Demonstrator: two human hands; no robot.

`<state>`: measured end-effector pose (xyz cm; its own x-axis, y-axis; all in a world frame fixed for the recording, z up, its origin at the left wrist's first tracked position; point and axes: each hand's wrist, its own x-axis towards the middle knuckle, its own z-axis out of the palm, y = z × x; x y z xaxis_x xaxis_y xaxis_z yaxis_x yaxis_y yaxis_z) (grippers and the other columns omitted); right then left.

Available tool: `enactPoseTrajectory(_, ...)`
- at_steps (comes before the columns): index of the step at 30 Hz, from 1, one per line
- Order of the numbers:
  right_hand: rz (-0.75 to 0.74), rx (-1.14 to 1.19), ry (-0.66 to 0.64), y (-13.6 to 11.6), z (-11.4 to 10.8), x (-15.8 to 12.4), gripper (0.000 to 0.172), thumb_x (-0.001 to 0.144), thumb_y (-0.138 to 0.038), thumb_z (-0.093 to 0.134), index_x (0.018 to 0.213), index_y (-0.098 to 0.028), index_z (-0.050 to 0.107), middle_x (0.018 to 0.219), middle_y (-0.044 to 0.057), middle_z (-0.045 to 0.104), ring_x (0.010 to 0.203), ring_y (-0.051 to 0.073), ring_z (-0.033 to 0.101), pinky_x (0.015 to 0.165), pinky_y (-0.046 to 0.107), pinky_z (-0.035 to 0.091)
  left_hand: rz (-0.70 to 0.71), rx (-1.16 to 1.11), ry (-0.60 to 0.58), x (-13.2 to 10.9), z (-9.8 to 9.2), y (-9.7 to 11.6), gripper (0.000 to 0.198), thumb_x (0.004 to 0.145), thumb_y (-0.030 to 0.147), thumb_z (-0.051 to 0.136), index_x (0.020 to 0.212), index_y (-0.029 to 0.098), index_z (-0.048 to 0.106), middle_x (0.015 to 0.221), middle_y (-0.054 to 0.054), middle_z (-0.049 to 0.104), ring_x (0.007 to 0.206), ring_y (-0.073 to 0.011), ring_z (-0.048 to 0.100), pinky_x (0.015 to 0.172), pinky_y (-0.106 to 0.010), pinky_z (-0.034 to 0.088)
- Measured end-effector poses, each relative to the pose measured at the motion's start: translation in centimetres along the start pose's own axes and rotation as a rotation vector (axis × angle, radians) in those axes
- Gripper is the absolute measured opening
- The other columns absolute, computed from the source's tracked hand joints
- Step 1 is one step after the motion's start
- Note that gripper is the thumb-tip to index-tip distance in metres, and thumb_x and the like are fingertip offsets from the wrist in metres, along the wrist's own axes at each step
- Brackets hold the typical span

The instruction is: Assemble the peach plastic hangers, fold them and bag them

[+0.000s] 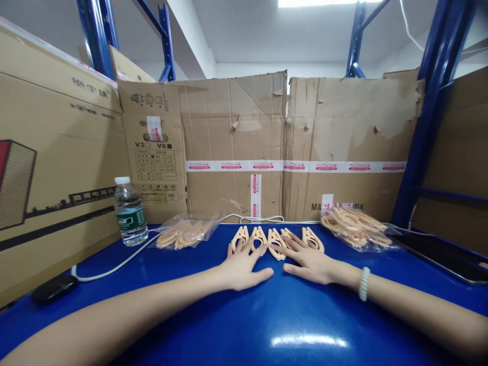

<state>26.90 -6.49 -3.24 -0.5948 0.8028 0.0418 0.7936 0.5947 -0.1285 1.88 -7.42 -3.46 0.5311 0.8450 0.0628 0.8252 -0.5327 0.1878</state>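
Several beige plastic clothes pegs lie side by side in a row on the blue table. My left hand [244, 264] is palm down with fingers spread, its fingertips touching the leftmost peg [240, 236] and the peg beside it [258, 239]. My right hand [310, 262] is also flat and spread. Its fingers reach over the middle peg [276, 243] and partly cover another just right of it. The rightmost peg [313, 239] lies beyond the back of that hand. The lower parts of some pegs are hidden under my fingers.
Clear bags of similar beige pieces lie left [186, 231] and right [354, 226]. A water bottle [130, 213] and a black mouse [55, 288] stand at left, a dark flat device [442, 256] at right. A white cable [114, 269] crosses the table; cardboard [236, 132] walls the back.
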Motion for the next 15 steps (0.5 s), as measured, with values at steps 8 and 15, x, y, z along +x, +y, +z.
enactPoseTrajectory(8, 0.033, 0.004, 0.022, 0.5, -0.2, 5.5, 0.071, 0.091, -0.073, 0.024, 0.151, -0.035, 0.022, 0.16, 0.013, 0.013, 0.144, 0.041, 0.001, 0.104, 0.075, 0.003, 0.02, 0.155, 0.148, 3.1, -1.1, -3.9, 0.062, 0.093, 0.059, 0.036, 0.147, 0.027, 0.035, 0.156, -0.016, 0.028, 0.142, -0.0432, 0.022, 0.104, -0.072, 0.019)
enactPoseTrajectory(15, -0.028, -0.085, 0.148, -1.3, 0.3, 1.8, 0.067, 0.094, -0.066, 0.026, 0.149, -0.028, 0.032, 0.157, 0.016, 0.023, 0.145, 0.039, 0.009, 0.107, 0.071, 0.004, 0.246, 0.426, 0.432, -0.7, -3.6, -4.4, 0.045, 0.09, 0.018, 0.044, 0.134, 0.015, 0.051, 0.143, -0.016, 0.048, 0.137, -0.034, 0.035, 0.114, -0.054, 0.018)
